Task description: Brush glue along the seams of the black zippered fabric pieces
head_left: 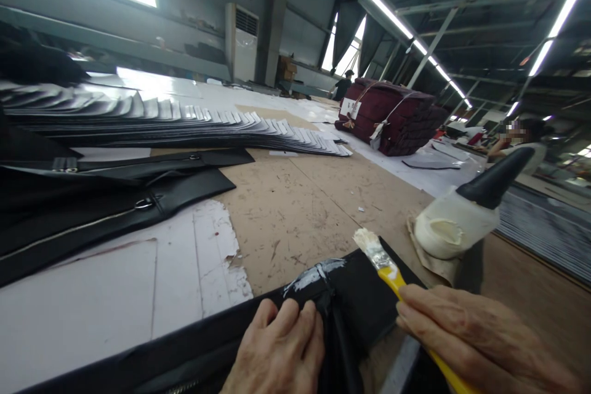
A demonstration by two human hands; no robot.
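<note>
A black strip of material (pixel 369 295) lies along the near edge of the table, with a smear of white paste (pixel 314 276) on its far edge. My left hand (pixel 281 345) presses on the strip just below the smear, its fingers bent and held together; whether they pinch the material is hard to tell. My right hand (pixel 475 332) grips a yellow-handled brush (pixel 392 277), whose bristles are coated with white paste and raised to the right of the smear. Beyond it stands a white paste container (pixel 455 221) with a black cone-shaped part on top.
Black pieces with zippers (pixel 184 194) lie at the left. Behind them runs a long row of overlapping dark sheets (pixel 184 123). A tied maroon bundle (pixel 392 114) sits farther back on the table (pixel 295 209). A person (pixel 526 135) is at the far right.
</note>
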